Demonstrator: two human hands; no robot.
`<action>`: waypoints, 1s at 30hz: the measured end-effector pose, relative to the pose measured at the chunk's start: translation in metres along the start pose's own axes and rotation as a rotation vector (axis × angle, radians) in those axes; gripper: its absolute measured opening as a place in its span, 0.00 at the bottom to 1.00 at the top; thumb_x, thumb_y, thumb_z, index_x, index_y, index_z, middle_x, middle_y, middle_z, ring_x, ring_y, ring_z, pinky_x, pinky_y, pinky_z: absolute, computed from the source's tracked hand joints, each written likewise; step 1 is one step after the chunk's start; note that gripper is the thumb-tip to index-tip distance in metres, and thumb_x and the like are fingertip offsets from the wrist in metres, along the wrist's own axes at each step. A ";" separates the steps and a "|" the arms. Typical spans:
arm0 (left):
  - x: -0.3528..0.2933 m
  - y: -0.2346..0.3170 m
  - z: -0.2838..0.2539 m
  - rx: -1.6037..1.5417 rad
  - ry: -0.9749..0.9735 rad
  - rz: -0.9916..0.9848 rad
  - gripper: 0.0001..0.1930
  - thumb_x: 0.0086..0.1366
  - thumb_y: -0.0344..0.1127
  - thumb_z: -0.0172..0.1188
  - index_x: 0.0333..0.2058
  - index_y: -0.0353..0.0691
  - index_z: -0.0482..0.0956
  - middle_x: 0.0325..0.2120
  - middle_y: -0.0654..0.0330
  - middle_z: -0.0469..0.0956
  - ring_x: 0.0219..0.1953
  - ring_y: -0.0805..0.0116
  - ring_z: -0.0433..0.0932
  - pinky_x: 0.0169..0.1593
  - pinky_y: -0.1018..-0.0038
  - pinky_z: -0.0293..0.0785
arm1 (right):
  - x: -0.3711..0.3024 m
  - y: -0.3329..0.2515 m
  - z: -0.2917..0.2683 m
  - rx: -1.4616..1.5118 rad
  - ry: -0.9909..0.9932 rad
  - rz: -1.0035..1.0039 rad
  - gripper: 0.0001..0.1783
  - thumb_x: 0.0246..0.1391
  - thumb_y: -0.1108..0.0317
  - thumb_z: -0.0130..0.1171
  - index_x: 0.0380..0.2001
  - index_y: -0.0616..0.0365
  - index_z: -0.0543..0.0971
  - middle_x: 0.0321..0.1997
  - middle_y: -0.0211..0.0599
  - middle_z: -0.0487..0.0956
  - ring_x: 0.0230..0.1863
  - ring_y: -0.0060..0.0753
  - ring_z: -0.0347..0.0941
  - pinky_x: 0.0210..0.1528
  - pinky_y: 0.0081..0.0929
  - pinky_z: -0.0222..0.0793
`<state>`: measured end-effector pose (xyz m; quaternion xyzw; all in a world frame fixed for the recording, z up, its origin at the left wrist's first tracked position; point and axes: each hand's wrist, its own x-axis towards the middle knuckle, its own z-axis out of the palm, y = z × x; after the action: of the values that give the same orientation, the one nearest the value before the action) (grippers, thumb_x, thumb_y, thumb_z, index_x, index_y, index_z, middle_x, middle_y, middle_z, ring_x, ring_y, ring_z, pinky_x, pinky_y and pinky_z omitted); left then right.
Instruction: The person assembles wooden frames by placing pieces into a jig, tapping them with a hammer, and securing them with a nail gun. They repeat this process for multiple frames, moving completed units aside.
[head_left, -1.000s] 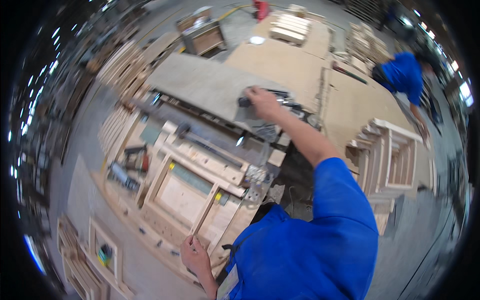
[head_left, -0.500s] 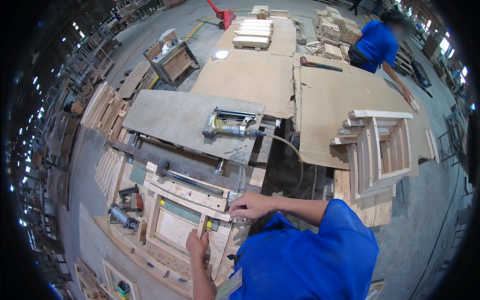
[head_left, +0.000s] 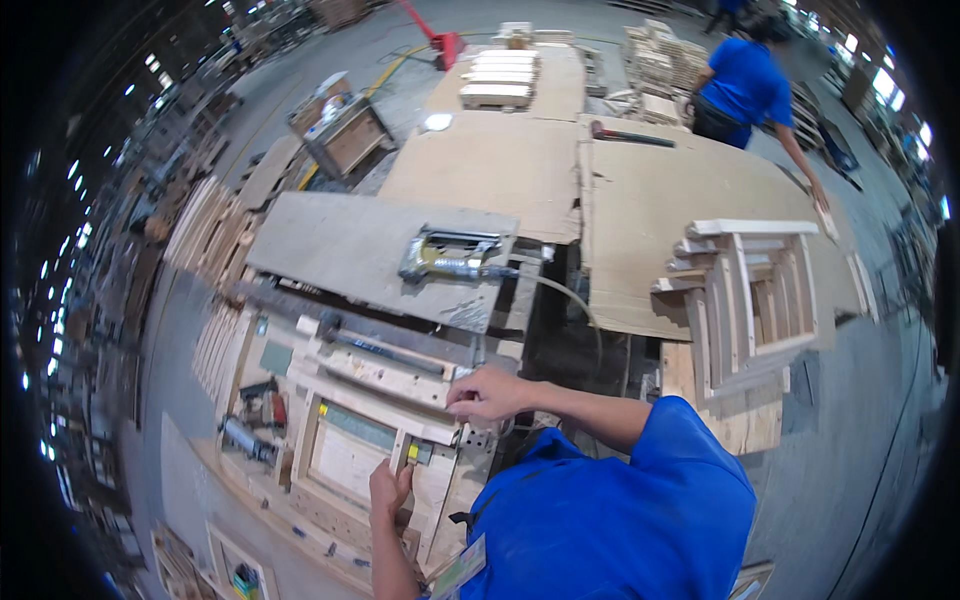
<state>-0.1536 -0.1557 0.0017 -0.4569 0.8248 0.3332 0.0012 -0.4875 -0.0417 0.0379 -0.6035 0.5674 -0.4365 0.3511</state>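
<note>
My left hand (head_left: 390, 490) is closed round the near end of a short wooden slat (head_left: 399, 452). The slat belongs to a rectangular wooden frame (head_left: 312, 440) lying in a wooden jig (head_left: 385, 375) with yellow marks. Just beyond, at the jig's right corner, my right hand (head_left: 488, 393) has its fingers curled down and pinched together; anything in them is too small to make out. Next to that hand sits a perforated metal bracket (head_left: 474, 437). A hammer (head_left: 385, 352) lies along the jig's far rail, and a nail gun (head_left: 248, 438) rests at its left.
A second nail gun (head_left: 450, 255) with a hose lies on the grey board (head_left: 350, 235). Assembled wooden frames (head_left: 750, 300) stand on the cardboard-covered table (head_left: 640, 215) at right, near another hammer (head_left: 632, 134). A co-worker in blue (head_left: 745, 90) reaches over the table's far right edge.
My right hand has shifted slightly up and left. The left hand keeps its grip on the slat. The whole view has moved a little.
</note>
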 end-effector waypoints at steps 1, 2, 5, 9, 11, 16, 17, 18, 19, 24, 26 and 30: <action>0.002 -0.004 0.000 0.017 -0.015 -0.015 0.18 0.64 0.45 0.68 0.41 0.34 0.84 0.34 0.40 0.85 0.42 0.36 0.84 0.46 0.50 0.80 | 0.002 0.001 -0.001 -0.041 0.020 -0.022 0.12 0.62 0.57 0.66 0.41 0.52 0.87 0.33 0.41 0.87 0.32 0.45 0.84 0.38 0.39 0.78; 0.007 -0.006 0.000 0.031 -0.007 0.016 0.18 0.65 0.46 0.68 0.41 0.35 0.85 0.36 0.40 0.85 0.43 0.36 0.84 0.47 0.49 0.80 | 0.004 0.005 -0.004 -0.054 0.043 -0.003 0.12 0.62 0.57 0.65 0.41 0.52 0.87 0.33 0.42 0.87 0.32 0.46 0.84 0.38 0.39 0.78; 0.003 -0.030 0.004 0.098 0.022 0.007 0.20 0.66 0.50 0.65 0.44 0.37 0.85 0.39 0.39 0.85 0.45 0.36 0.83 0.51 0.49 0.79 | 0.016 -0.011 -0.004 -0.180 0.018 0.083 0.12 0.63 0.59 0.63 0.42 0.53 0.87 0.33 0.44 0.87 0.33 0.47 0.85 0.39 0.40 0.78; -0.005 -0.047 0.011 0.072 0.024 -0.071 0.19 0.65 0.50 0.66 0.44 0.39 0.84 0.38 0.40 0.85 0.45 0.36 0.83 0.50 0.49 0.79 | 0.047 -0.055 0.025 -0.159 -0.058 0.074 0.12 0.63 0.63 0.64 0.44 0.60 0.85 0.33 0.49 0.86 0.32 0.47 0.84 0.38 0.39 0.79; -0.007 -0.049 0.001 0.030 0.026 -0.062 0.20 0.64 0.49 0.67 0.44 0.39 0.84 0.38 0.40 0.85 0.44 0.36 0.83 0.50 0.49 0.79 | 0.079 -0.043 0.059 -0.255 -0.147 0.016 0.21 0.63 0.63 0.66 0.56 0.61 0.80 0.39 0.51 0.85 0.39 0.47 0.83 0.44 0.38 0.78; 0.009 -0.012 -0.063 -0.050 0.173 0.012 0.19 0.63 0.48 0.69 0.41 0.38 0.85 0.38 0.41 0.86 0.43 0.37 0.84 0.48 0.49 0.80 | 0.159 -0.024 0.103 -0.190 -0.210 0.176 0.40 0.73 0.45 0.54 0.72 0.69 0.66 0.73 0.63 0.70 0.75 0.57 0.66 0.76 0.42 0.60; -0.008 -0.015 -0.062 -0.082 0.246 -0.019 0.18 0.62 0.48 0.69 0.41 0.39 0.86 0.37 0.42 0.86 0.42 0.37 0.84 0.47 0.49 0.80 | 0.163 -0.028 0.103 -0.174 -0.236 0.061 0.36 0.76 0.48 0.49 0.73 0.67 0.66 0.75 0.57 0.69 0.77 0.51 0.64 0.77 0.39 0.58; -0.023 -0.014 -0.057 -0.118 0.216 -0.069 0.19 0.62 0.49 0.69 0.40 0.37 0.86 0.36 0.41 0.86 0.41 0.37 0.84 0.46 0.49 0.80 | 0.164 -0.039 0.103 -0.089 -0.291 0.152 0.34 0.78 0.49 0.46 0.74 0.63 0.66 0.76 0.52 0.69 0.76 0.47 0.65 0.77 0.38 0.58; -0.031 -0.005 -0.053 -0.082 0.217 -0.142 0.20 0.62 0.49 0.69 0.37 0.35 0.85 0.34 0.40 0.85 0.41 0.37 0.84 0.45 0.48 0.80 | 0.167 -0.058 0.086 -0.020 -0.372 0.108 0.32 0.79 0.50 0.45 0.73 0.63 0.69 0.76 0.47 0.69 0.76 0.41 0.64 0.79 0.35 0.54; -0.073 0.060 -0.074 -0.005 0.440 0.008 0.19 0.65 0.47 0.68 0.42 0.37 0.79 0.39 0.47 0.83 0.45 0.42 0.83 0.48 0.50 0.79 | 0.144 -0.094 0.024 0.475 -0.326 0.152 0.31 0.79 0.50 0.47 0.73 0.59 0.68 0.68 0.44 0.74 0.62 0.37 0.75 0.67 0.36 0.69; -0.113 0.068 -0.077 0.000 0.518 -0.001 0.17 0.67 0.46 0.66 0.42 0.38 0.78 0.38 0.49 0.82 0.45 0.44 0.83 0.49 0.51 0.79 | 0.147 -0.095 0.020 0.414 -0.354 0.183 0.29 0.78 0.51 0.50 0.72 0.57 0.69 0.62 0.41 0.78 0.54 0.30 0.77 0.54 0.30 0.75; -0.199 0.060 -0.065 0.023 0.684 -0.293 0.16 0.69 0.46 0.64 0.44 0.39 0.77 0.38 0.51 0.82 0.44 0.46 0.84 0.47 0.53 0.80 | 0.154 -0.082 0.038 0.271 -0.422 0.167 0.29 0.76 0.51 0.55 0.70 0.57 0.71 0.55 0.37 0.81 0.46 0.23 0.78 0.43 0.22 0.73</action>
<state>-0.0633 -0.0201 0.1466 -0.6550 0.7070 0.1484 -0.2217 -0.4250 -0.1883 0.1188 -0.5796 0.4657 -0.3424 0.5744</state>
